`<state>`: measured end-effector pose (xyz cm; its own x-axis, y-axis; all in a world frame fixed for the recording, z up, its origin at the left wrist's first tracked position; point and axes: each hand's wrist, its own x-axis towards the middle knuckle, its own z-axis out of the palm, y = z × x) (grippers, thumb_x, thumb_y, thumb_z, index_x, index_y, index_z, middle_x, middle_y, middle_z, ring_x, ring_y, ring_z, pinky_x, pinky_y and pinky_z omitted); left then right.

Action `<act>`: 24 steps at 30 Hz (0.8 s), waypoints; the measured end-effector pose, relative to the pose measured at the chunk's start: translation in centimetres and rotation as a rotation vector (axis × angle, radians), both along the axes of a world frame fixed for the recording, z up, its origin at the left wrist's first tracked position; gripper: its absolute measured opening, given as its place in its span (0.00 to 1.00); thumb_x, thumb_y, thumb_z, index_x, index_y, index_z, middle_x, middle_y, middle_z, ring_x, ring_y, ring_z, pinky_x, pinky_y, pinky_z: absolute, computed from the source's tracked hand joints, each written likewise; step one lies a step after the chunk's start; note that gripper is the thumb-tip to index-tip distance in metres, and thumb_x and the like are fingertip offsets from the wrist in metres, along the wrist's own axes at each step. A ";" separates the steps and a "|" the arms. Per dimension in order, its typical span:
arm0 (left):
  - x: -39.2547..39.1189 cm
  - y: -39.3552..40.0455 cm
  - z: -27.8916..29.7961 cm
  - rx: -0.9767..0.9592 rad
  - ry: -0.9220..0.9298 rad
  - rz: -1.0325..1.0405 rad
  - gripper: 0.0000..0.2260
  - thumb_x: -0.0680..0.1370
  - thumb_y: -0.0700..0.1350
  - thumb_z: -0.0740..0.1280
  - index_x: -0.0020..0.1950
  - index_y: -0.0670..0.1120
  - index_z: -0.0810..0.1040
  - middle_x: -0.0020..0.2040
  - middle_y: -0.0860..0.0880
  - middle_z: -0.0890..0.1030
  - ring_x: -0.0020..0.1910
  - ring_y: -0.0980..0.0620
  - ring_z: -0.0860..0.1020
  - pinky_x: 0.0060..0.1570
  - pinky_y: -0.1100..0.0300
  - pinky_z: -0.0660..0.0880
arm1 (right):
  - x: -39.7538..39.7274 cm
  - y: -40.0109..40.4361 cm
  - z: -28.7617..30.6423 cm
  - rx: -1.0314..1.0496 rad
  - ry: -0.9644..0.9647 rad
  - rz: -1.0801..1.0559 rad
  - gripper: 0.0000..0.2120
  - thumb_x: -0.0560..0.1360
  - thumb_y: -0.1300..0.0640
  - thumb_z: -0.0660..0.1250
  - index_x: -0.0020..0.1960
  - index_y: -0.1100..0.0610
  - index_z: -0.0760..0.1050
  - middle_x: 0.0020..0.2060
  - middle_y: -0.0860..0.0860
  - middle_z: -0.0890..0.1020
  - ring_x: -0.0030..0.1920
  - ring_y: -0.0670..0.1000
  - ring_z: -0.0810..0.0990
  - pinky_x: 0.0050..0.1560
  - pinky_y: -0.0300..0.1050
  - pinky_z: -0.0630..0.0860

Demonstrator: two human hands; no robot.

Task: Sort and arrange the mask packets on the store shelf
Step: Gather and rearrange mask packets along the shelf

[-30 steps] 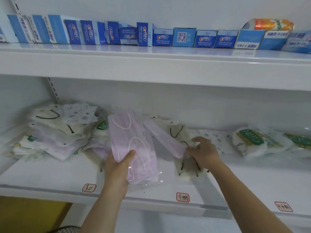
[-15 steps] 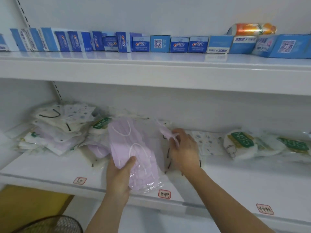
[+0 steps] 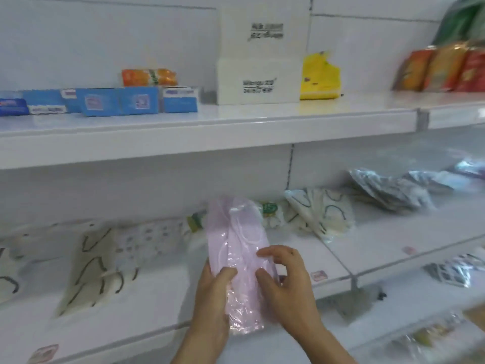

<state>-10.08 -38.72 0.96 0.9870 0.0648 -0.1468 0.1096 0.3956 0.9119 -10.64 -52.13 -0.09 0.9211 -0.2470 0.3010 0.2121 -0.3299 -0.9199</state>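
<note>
Both the left hand (image 3: 214,292) and right hand (image 3: 284,282) grip the pink mask packets (image 3: 237,256) above the shelf (image 3: 301,253); the slick film could let one slide free.

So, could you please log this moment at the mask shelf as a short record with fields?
held item: pink mask packets, upright, in front of the shelf
left hand: grips the lower left edge
right hand: fingers curled on the right side
lower shelf: cream masks with black loops, silvery packets
upper shelf: blue boxes, white boxes, yellow pack
</note>
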 end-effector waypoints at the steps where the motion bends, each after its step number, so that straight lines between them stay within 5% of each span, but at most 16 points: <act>1: 0.1 -2.8 0.0 0.002 0.006 -0.053 0.17 0.77 0.31 0.65 0.60 0.49 0.80 0.51 0.42 0.86 0.49 0.38 0.85 0.48 0.44 0.83 | -0.7 -3.0 0.0 0.030 0.042 -0.070 0.25 0.70 0.62 0.77 0.60 0.40 0.76 0.60 0.39 0.74 0.57 0.38 0.77 0.48 0.32 0.75; 5: -0.3 -13.3 0.3 0.045 -0.014 -0.256 0.20 0.74 0.28 0.70 0.62 0.47 0.79 0.51 0.40 0.86 0.50 0.38 0.85 0.54 0.37 0.80 | -3.7 -13.5 0.2 0.239 0.259 -0.249 0.40 0.66 0.54 0.83 0.70 0.41 0.66 0.59 0.44 0.76 0.57 0.46 0.79 0.54 0.42 0.78; 9: -0.4 -21.1 0.3 0.104 -0.045 -0.324 0.28 0.63 0.34 0.81 0.61 0.47 0.78 0.48 0.43 0.87 0.47 0.41 0.86 0.49 0.41 0.83 | -5.6 -20.9 0.3 0.371 0.214 -0.334 0.26 0.64 0.63 0.84 0.59 0.57 0.78 0.43 0.52 0.88 0.41 0.49 0.87 0.36 0.37 0.79; 15: 3.4 -28.6 -0.3 0.091 0.031 -0.283 0.14 0.74 0.34 0.73 0.55 0.47 0.78 0.46 0.46 0.84 0.41 0.47 0.83 0.39 0.54 0.78 | -2.5 -27.8 -1.9 0.409 0.201 -0.501 0.25 0.55 0.51 0.78 0.50 0.57 0.81 0.38 0.52 0.87 0.41 0.56 0.87 0.42 0.52 0.83; 20: 8.5 -33.4 -1.6 0.123 -0.060 -0.258 0.25 0.61 0.36 0.78 0.55 0.49 0.78 0.44 0.45 0.87 0.41 0.46 0.86 0.39 0.52 0.82 | 2.4 -32.3 -2.3 0.391 0.203 -0.497 0.26 0.54 0.48 0.76 0.50 0.56 0.83 0.39 0.52 0.87 0.41 0.53 0.87 0.43 0.54 0.84; 24: 12.1 -37.3 -2.5 0.086 -0.040 -0.275 0.41 0.57 0.45 0.85 0.67 0.52 0.74 0.59 0.44 0.84 0.55 0.40 0.84 0.56 0.37 0.80 | 5.3 -35.6 -1.9 0.398 0.179 -0.510 0.26 0.56 0.50 0.77 0.52 0.55 0.81 0.41 0.51 0.87 0.40 0.52 0.87 0.41 0.53 0.84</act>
<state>1.98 -76.06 -1.57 0.9741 -0.1956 -0.1131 0.1654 0.2766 0.9466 -5.37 -87.78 -1.96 0.6868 -0.7251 -0.0492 -0.0473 0.0229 -0.9986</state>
